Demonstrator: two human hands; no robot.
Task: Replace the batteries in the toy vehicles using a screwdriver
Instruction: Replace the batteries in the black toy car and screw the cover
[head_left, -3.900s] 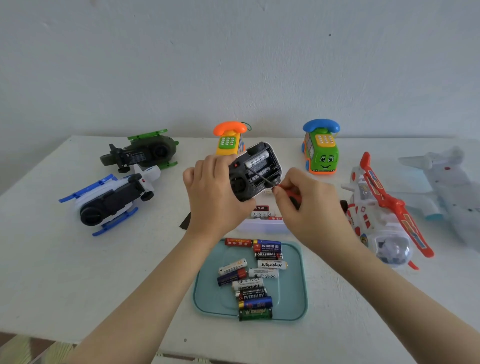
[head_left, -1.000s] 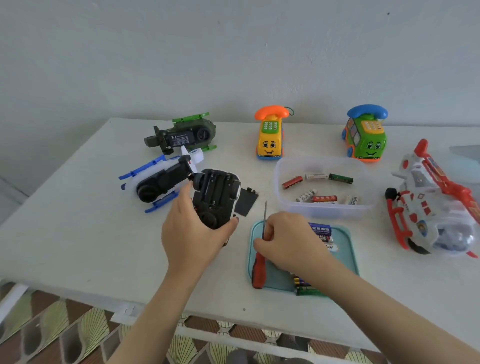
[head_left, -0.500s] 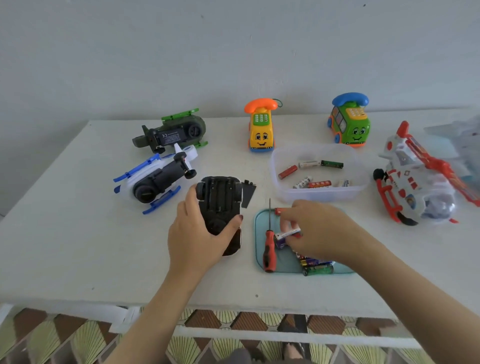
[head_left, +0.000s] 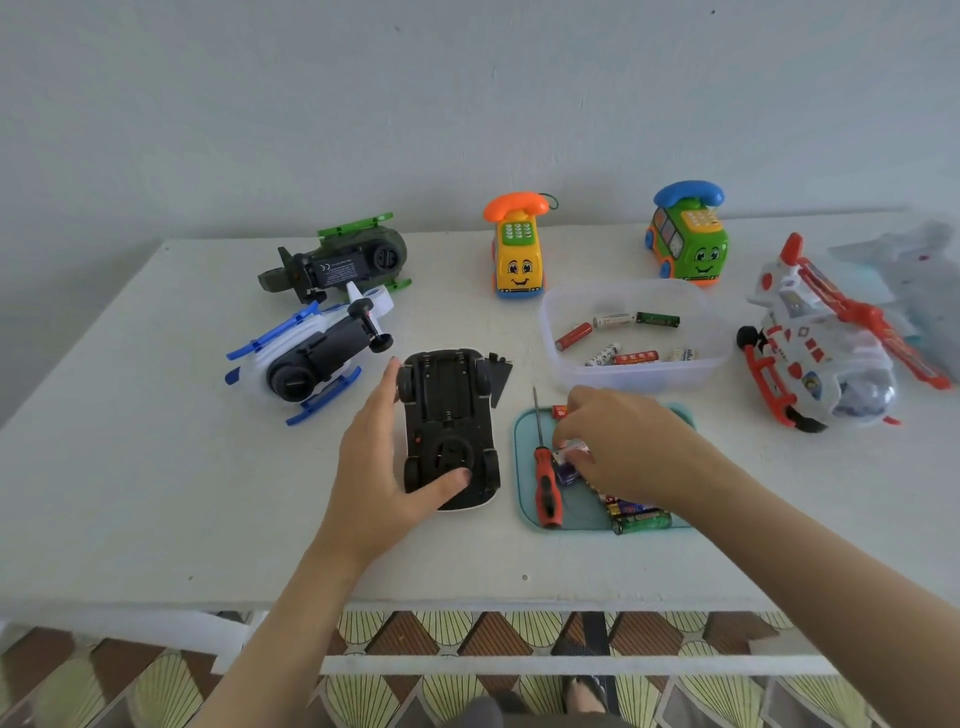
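The right hand (head_left: 618, 447) pinches a white battery (head_left: 571, 448) over the teal tray (head_left: 524, 467) at lower centre, directly right of the upturned toy car (head_left: 449, 426), whose open battery bay runs top-to-bottom, steadied by the left hand (head_left: 384, 467)

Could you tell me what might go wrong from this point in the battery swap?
1. The loose cover lies beside the car and could be knocked off the table.
2. The right hand picks from the tray near the tub of other batteries; the two sets could get mixed.
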